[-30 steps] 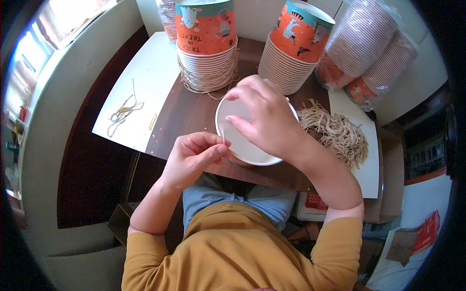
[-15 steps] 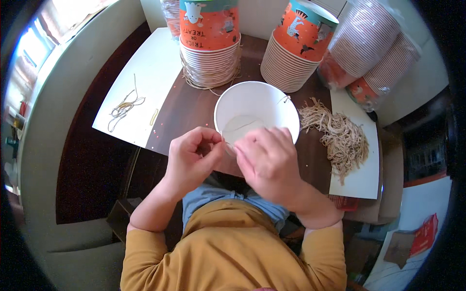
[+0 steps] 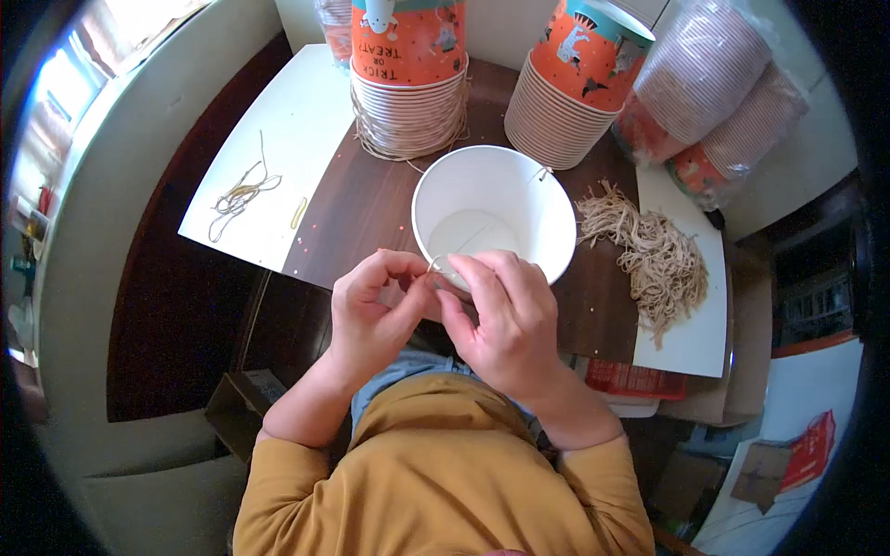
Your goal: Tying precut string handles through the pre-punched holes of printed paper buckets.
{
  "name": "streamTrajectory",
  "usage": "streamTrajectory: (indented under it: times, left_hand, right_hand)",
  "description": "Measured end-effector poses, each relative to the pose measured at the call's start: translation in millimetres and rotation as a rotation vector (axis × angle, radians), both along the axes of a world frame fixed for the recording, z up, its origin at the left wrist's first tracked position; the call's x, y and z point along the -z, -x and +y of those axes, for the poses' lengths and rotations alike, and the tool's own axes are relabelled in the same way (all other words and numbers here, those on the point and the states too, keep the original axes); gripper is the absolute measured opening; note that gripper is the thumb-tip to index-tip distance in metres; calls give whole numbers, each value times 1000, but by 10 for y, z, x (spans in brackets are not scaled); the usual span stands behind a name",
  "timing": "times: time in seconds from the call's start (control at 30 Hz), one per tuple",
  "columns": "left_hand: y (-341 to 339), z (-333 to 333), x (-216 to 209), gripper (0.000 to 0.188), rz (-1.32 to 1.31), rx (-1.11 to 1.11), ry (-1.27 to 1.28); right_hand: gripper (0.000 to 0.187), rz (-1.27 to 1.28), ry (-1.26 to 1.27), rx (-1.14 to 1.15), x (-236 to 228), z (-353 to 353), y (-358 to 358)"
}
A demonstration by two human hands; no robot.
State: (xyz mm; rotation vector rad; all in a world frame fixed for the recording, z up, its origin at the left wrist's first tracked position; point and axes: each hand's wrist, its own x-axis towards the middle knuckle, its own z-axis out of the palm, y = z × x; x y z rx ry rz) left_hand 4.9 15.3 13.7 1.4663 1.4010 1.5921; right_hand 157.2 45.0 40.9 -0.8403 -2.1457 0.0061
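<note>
A white-lined paper bucket (image 3: 547, 222) stands in front of me, its mouth tilted toward me. At its near rim, my left hand (image 3: 380, 301) pinches a thin beige cord (image 3: 443, 267) between thumb and forefinger. Fingertips of my right hand (image 3: 505, 320) are on the same cord close by, where it forms a small loop. From there the cord runs across the inside of the bucket. On the far right rim sits a small cord knot (image 3: 541, 174). My fingers hide the exact place where the cord meets the near rim.
Behind the bucket stand two stacks of orange printed buckets (image 3: 408, 46) (image 3: 593, 56), the left one ringed with cords. Plastic-wrapped stacks (image 3: 709, 83) lean at the back right. A beige cord bundle (image 3: 663, 264) lies right; loose cords (image 3: 246, 195) lie on the white board (image 3: 297, 120) at left.
My right hand has come down and closer to my left hand, its fingers now at the cord loop. The view has shifted slightly.
</note>
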Motion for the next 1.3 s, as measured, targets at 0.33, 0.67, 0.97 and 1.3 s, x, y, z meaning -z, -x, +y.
streamTrajectory:
  times: [0.33,0.67,0.97,1.3]
  left_hand:
    - [98,49,-12,7,-153,108,90]
    - [-95,-105,233,9,-518,123,47]
    - [-143,-80,292,5,-1117,152,159]
    - [-103,-74,178,7,-1104,35,68]
  right_hand:
    - [15,-88,-134,18,51,-55,25]
    - [17,13,-76,110,415,-187,60]
    - [13,419,327,6,473,0,280]
    - [7,640,701,-120,420,43,415]
